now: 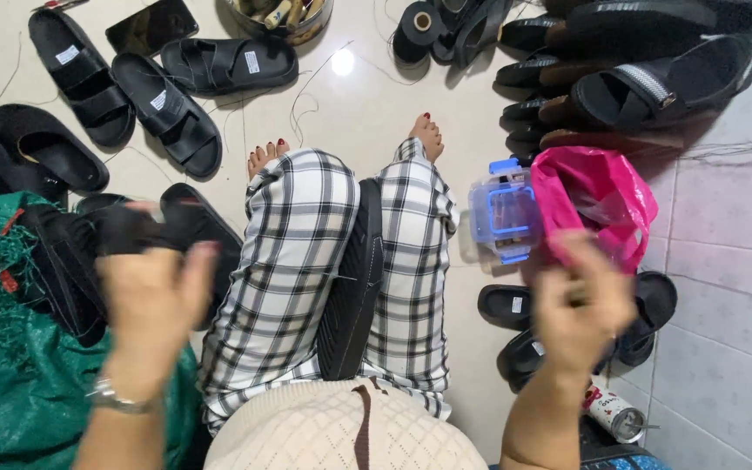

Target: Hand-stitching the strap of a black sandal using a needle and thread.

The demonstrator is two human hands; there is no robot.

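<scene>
Both hands are raised and blurred: left hand pinches a black sandal upper; right hand grip unclear.

I see black sandals scattered on the tiled floor at upper left, and a stack of sandals at upper right. A pink bag lies just beside a clear box with blue clips. A green sack fills the lower left. A thread spool and a can lie on the floor.
</scene>
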